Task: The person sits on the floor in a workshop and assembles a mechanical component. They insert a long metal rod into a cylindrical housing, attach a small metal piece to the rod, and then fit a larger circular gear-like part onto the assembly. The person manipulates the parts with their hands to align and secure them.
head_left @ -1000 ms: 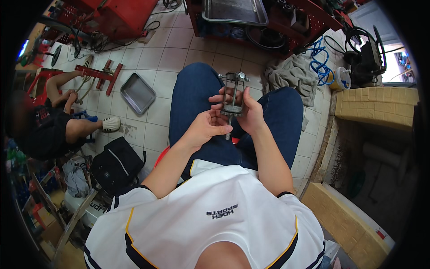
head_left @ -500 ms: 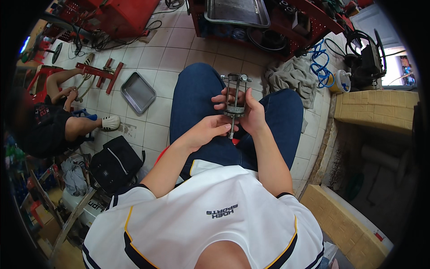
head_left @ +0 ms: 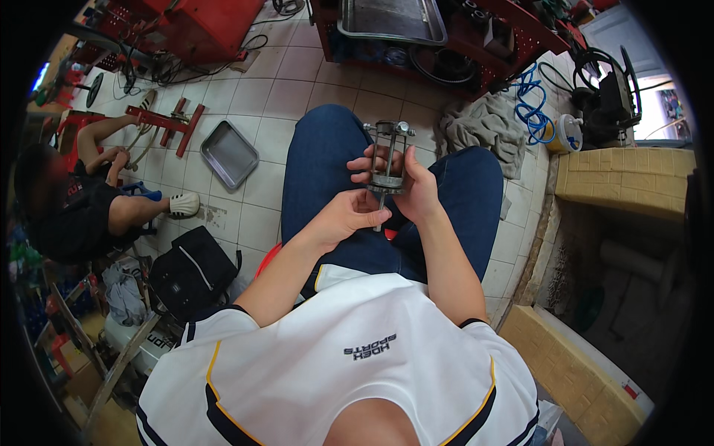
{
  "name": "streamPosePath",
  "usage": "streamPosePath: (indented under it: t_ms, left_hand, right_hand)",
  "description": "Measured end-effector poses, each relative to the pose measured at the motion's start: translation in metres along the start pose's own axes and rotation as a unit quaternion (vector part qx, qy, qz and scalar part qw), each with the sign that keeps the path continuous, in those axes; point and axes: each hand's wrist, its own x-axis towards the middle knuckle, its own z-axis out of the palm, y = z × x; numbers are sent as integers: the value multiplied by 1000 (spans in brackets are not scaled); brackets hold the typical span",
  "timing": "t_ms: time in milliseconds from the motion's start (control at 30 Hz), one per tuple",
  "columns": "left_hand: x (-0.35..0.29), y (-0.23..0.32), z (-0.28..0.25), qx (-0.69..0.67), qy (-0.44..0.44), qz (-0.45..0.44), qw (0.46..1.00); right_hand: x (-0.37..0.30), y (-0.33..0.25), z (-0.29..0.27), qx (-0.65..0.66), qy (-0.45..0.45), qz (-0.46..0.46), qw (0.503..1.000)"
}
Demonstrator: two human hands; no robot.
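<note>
A metal bearing puller (head_left: 387, 181) with two long side rods, a round plate and a central screw stands over my lap, its crosspiece with bolts at the far end. My right hand (head_left: 419, 195) is closed round its frame from the right, fingers passing behind the rods. From the left, my left hand (head_left: 346, 220) pinches the central screw below the plate between thumb and fingers. The screw's lower end shows just under my left thumb. Parts of my right fingers are hidden behind the puller.
A grey metal tray (head_left: 230, 154) lies on the tiled floor, left of my knees. Beyond it, a person (head_left: 71, 204) sits by a red stand (head_left: 172, 128). A black bag (head_left: 195, 273) is at lower left. Ahead is a red cart (head_left: 327, 37); rightward lie a grey cloth (head_left: 483, 134) and blue hose (head_left: 529, 111).
My left thumb and fingers have shifted slightly right, over the screw. The puller's round plate sits a little farther from me. My right hand keeps its hold. The seated person's head has moved slightly.
</note>
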Motion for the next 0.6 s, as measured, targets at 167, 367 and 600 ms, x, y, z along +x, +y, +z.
streamPosePath:
  t_ms: [167, 367, 600]
  left_hand:
    - [-2, 13, 8, -93, -43, 13, 995]
    - [-3, 10, 4, -87, -26, 18, 996]
    - [0, 4, 7, -59, 19, 44, 997]
  right_hand:
    - [0, 1, -3, 5, -10, 2, 1000]
    - [1, 3, -4, 2, -15, -2, 1000]
    - [2, 5, -3, 0, -19, 6, 1000]
